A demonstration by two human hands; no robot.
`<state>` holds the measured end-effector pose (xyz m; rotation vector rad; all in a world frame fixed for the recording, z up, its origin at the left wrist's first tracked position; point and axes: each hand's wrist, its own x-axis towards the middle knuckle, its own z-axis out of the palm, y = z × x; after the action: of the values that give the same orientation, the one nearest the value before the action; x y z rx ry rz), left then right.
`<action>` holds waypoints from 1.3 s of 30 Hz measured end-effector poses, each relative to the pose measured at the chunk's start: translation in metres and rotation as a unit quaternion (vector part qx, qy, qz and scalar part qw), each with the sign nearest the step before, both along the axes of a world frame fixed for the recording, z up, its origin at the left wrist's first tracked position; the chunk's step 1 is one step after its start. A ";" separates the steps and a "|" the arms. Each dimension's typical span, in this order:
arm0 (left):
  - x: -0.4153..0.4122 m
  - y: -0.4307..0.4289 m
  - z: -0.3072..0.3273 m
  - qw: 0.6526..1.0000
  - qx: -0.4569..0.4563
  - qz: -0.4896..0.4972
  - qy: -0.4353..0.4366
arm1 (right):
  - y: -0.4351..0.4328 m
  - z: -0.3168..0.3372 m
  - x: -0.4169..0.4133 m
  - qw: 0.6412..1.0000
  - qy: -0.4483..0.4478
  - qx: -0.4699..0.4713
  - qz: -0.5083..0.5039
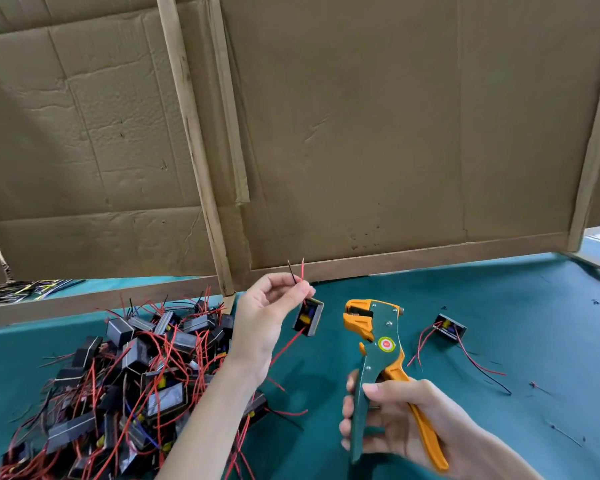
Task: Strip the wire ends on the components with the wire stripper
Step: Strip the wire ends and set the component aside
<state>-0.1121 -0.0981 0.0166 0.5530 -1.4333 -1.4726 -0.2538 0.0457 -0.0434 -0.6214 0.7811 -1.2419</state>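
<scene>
Two component wires (302,270) pinched by left hand (267,313); right hand (395,420) grips wire stripper (378,322), round sticker (386,344) unreadable

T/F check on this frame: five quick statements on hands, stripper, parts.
1. The left hand pinches a red and black wire pair, its component hanging just below. True.
2. The wire stripper lies on the mat. False: the right hand holds it by its handles.
3. The wire ends sit inside the stripper's head. False: they are apart from it, up to its left.
4. A pile of components lies left of the left hand. True.
5. A lone component lies on the mat right of the stripper. True.
</scene>
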 end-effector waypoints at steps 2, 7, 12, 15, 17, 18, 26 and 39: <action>0.005 0.003 0.005 0.999 -0.015 -0.026 -0.027 | 0.001 0.001 0.000 1.000 0.008 -0.020 0.002; 0.022 0.005 0.005 0.981 -0.098 -0.060 -0.153 | 0.002 0.003 0.005 0.996 0.069 -0.053 0.008; 0.030 0.001 0.002 0.966 -0.123 -0.070 -0.217 | 0.003 0.003 0.012 0.990 0.119 -0.073 0.016; 0.030 0.001 0.001 0.966 -0.116 -0.077 -0.217 | 0.004 0.006 0.014 0.987 0.143 -0.077 0.017; 0.029 0.002 0.001 0.965 -0.116 -0.085 -0.217 | 0.004 0.008 0.015 0.984 0.156 -0.081 0.018; 0.029 0.003 0.001 0.965 -0.116 -0.090 -0.218 | 0.005 0.008 0.015 0.983 0.160 -0.083 0.018; 0.032 0.006 0.007 0.960 -0.107 -0.141 -0.217 | 0.006 0.008 0.015 0.978 0.185 -0.091 0.014; 0.035 0.006 0.010 0.951 -0.098 -0.171 -0.238 | 0.006 0.008 0.014 0.973 0.199 -0.108 0.042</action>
<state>-0.0770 -0.0916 0.0263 0.5792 -2.1163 -1.4957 -0.2402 0.0521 -0.0356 -1.0928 0.9450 -1.1464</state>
